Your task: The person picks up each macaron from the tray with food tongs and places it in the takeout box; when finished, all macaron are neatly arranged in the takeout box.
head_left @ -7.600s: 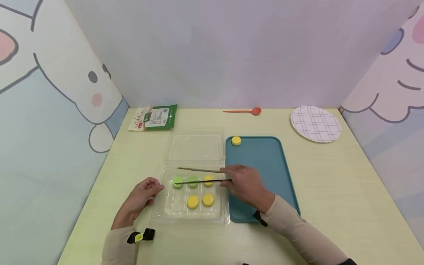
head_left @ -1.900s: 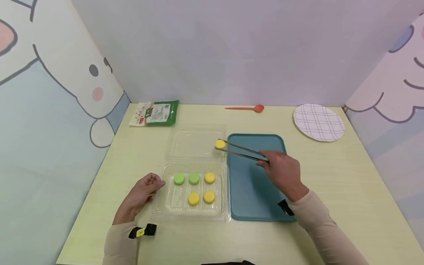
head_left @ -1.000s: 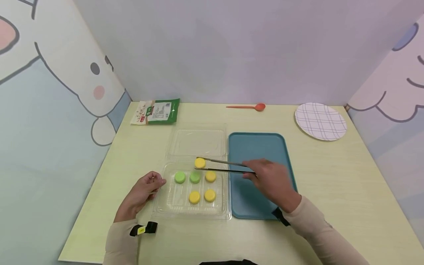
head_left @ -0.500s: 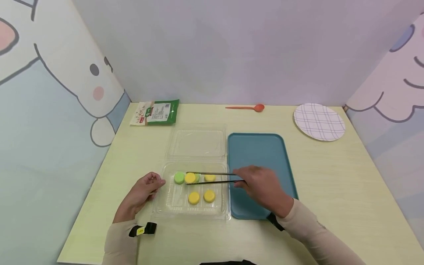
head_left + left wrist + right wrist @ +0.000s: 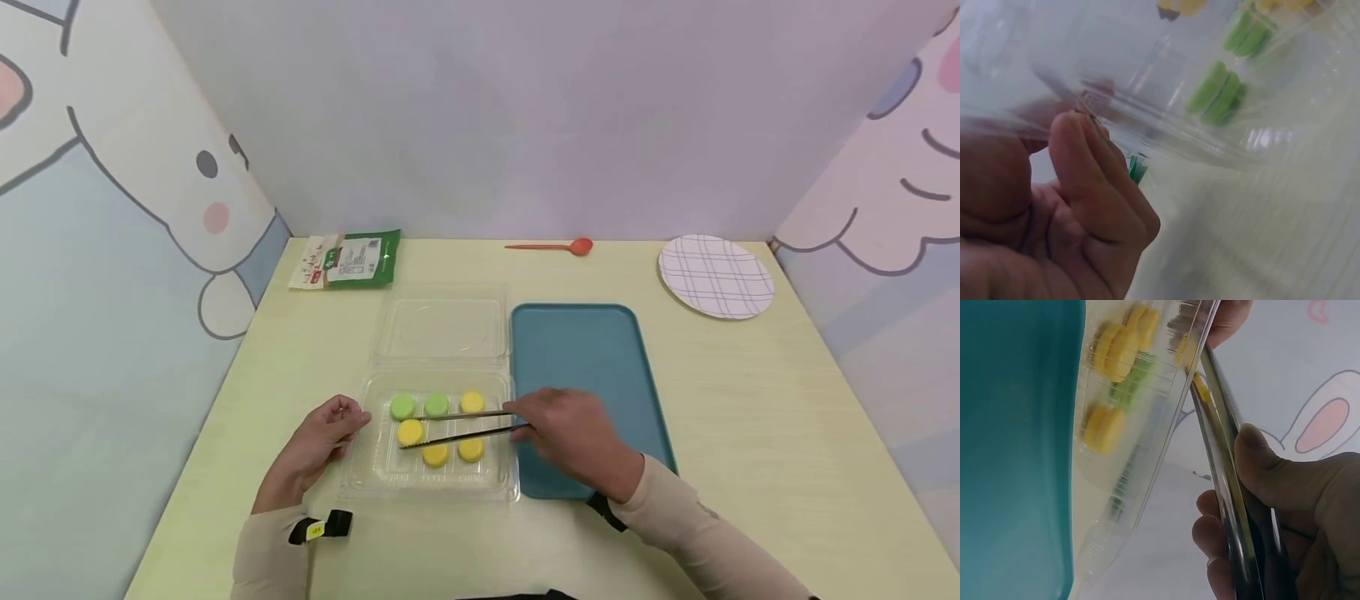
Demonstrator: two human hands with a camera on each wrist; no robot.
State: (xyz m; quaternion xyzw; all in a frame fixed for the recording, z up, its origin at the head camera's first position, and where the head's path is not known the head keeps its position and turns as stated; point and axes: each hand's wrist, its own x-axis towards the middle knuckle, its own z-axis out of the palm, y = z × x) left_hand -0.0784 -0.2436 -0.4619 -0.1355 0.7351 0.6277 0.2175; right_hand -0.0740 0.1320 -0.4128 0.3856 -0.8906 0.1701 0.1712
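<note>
My left hand pinches the left rim of a clear plastic container; its thumb and fingertips are at the edge. Metal tongs are held by my right hand, reaching left across the container. Between their tips is a yellow macaron, in front of the left green macaron. Another green macaron and a yellow macaron complete the back row. Two more yellow macarons, one at the front middle and one at right, are partly crossed by the tongs.
The container's clear lid lies folded back behind it. A blue tray stands directly to the right, under my right hand. Farther back are a green and white packet, a red spoon and a checked plate.
The yellow macaron has left the tray's back left corner. My right hand carried it in the tongs over the lid, then forward and left into the container. My left hand stayed at the rim.
</note>
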